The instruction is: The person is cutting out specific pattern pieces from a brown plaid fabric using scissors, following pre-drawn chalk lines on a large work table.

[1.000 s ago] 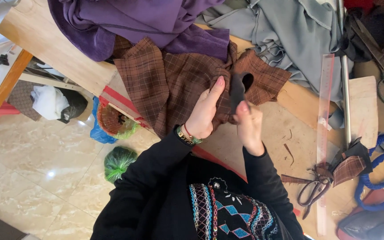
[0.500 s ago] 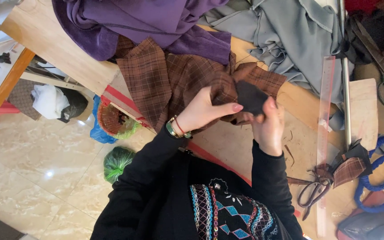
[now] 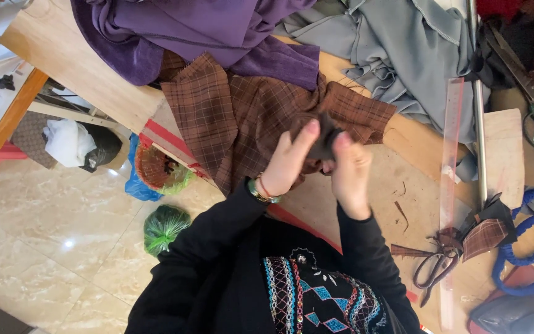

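Here, in the head view, I have both hands raised over the wooden table (image 3: 63, 59) with a small dark piece of cloth (image 3: 324, 139) caught between them. My left hand (image 3: 287, 162) pinches its left edge, thumb and fingers pressed together on the fabric, a green and gold bracelet (image 3: 261, 190) at that wrist. My right hand (image 3: 350, 170) grips the same piece from the other side, fingers folded shut on it, so the cloth sits right between my two sets of fingertips and sticks up a little above them. How the piece is folded I cannot tell; it is too small and dark.

Just behind my hands lies a brown plaid fabric (image 3: 236, 117), spread over the table edge and partly hanging off it. Beyond that a purple cloth (image 3: 186, 31) is heaped, and a grey cloth (image 3: 397, 49) lies to the right of it. Further right a clear ruler (image 3: 449, 173) runs down the table, with a metal rod (image 3: 478, 124) beside it. Near my right elbow rest small dark scissors (image 3: 434, 266) touching a scrap of plaid (image 3: 484, 235), and large scissors with green-trimmed handles (image 3: 529, 93) lie well apart at the far right. A blue cord (image 3: 526, 247) loops at the table's right edge.
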